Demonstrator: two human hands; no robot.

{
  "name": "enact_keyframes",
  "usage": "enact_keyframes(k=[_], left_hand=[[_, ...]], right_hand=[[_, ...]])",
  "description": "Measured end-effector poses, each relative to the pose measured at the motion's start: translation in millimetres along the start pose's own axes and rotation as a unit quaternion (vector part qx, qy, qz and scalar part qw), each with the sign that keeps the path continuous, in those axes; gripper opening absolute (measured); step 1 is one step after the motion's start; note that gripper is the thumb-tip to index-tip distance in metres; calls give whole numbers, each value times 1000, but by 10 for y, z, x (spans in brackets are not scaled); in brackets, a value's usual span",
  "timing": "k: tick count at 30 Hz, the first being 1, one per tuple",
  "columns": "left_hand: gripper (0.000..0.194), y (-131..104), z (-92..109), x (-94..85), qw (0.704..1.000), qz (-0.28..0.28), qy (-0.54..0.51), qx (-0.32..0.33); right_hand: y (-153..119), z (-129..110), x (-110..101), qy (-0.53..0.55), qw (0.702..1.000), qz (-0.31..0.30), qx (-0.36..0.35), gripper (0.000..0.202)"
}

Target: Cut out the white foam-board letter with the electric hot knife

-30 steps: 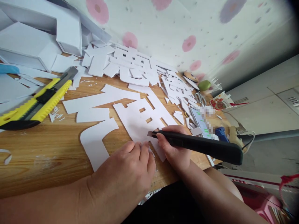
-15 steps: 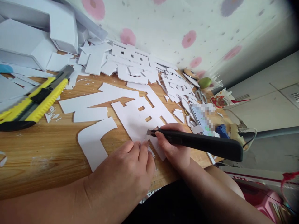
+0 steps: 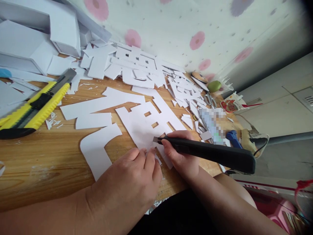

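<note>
My right hand (image 3: 182, 153) is closed around a black utility knife (image 3: 210, 153), its blade tip on a white foam board (image 3: 144, 127) with small rectangular cut-outs. Just left of the blade, my left hand (image 3: 134, 173) presses its bunched, curled fingertips on the board's near edge. Whether anything is pinched under those fingers is hidden. A curved white piece (image 3: 95, 150) lies left of the board, and a branched white piece (image 3: 97, 104) lies beyond it.
A large yellow cutter (image 3: 36, 106) lies at the left. White offcuts (image 3: 137, 65) are heaped along the wall. White box shapes (image 3: 24, 39) stand at the back left. Scissors (image 3: 210, 99), a green fruit (image 3: 214, 86) and a paper cup (image 3: 231, 102) sit at the right.
The view has shifted very slightly. The knife's rear end is a little lower and further right, while both hands stay in nearly the same place on the board.
</note>
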State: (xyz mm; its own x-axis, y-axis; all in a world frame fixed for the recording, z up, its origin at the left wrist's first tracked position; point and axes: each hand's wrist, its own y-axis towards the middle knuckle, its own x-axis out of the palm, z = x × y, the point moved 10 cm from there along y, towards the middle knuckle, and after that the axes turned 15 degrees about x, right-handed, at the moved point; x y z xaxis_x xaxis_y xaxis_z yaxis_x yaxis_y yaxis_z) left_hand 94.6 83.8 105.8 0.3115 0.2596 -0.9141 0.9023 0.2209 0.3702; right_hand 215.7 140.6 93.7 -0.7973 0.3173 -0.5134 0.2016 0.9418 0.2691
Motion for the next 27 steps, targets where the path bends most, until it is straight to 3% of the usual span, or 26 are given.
enact_keyframes(k=[13, 18, 22, 27], left_hand=[[37, 13, -13, -1, 1000, -13, 4, -3], [38, 41, -31, -38, 1000, -16, 9, -5], [38, -34, 0, -18, 1000, 2, -5, -5], [33, -335, -87, 282, 998, 55, -19, -10]], right_hand=[[-15, -288, -35, -62, 998, 0, -32, 10], [3, -275, -27, -47, 998, -1, -33, 10], [6, -141, 12, -17, 1000, -5, 15, 13], [99, -16, 50, 92, 994, -26, 60, 22]])
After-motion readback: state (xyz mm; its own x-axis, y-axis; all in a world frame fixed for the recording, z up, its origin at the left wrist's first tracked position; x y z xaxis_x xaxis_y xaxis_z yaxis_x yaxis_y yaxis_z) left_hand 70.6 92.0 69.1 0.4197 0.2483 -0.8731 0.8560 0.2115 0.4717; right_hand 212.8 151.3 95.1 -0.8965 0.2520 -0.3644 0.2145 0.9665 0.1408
